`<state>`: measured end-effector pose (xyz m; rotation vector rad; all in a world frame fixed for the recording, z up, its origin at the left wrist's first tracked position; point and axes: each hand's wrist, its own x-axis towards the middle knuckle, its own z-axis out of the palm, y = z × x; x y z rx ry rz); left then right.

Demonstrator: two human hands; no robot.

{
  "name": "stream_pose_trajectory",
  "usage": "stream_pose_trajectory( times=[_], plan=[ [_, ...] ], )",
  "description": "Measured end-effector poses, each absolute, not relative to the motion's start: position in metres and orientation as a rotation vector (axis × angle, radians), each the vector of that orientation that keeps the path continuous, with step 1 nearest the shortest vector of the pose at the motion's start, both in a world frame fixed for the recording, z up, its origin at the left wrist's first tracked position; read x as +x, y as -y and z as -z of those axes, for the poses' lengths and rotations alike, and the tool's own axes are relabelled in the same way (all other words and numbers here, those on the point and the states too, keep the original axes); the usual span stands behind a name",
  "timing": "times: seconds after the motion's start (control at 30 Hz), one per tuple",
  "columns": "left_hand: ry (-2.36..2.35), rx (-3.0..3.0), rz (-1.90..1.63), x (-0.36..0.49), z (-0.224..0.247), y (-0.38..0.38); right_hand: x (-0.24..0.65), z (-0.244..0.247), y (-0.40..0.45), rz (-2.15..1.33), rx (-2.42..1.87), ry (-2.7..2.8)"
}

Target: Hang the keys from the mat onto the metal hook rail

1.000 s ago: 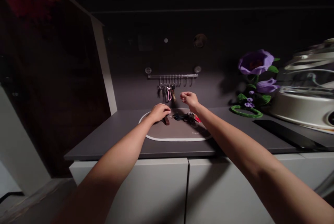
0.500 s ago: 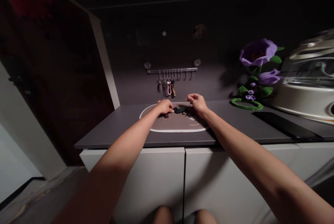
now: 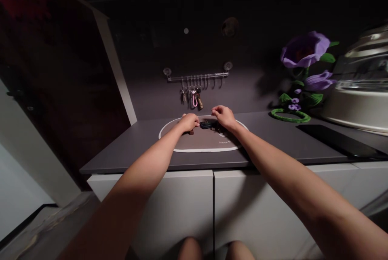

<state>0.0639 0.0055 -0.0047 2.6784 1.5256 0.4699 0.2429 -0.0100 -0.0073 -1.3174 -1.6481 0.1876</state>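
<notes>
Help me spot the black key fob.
On the dark grey countertop lies an oval mat with a white border. Near its far edge, between the left hand and the right hand, sits a black key fob, rounded, unlike the small brown piece beside the left hand.

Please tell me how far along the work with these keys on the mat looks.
Done: several key rings hang from the hooks of the wall rail. In hand: the left hand and right hand are at a dark key fob, grip unclear. Left: a brown tag lies on the mat.
</notes>
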Motion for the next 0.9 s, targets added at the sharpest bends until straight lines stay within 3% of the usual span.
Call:
stream_pose_trajectory(
  times=[0.27, 0.5, 0.73, 0.9],
  plan=[
    [-1.451, 2.776, -0.582, 0.051, 0.006, -0.007, 0.237, 0.004, 0.015, 0.015, -1.346, 1.817],
    [-1.390, 2.635, -0.904, 0.049, 0.001, -0.010, 0.236, 0.004, 0.015, 0.039, -1.370, 1.850],
    [-1.182, 2.013, -1.180, 0.054, 0.002, -0.010, 0.231, 0.003, 0.020, 0.006, -1.354, 1.883],
    [-0.915, 1.492, -1.178, 0.060, -0.005, -0.002, 0.227, 0.001, 0.026, -0.055, -1.283, 1.875]
  ],
)
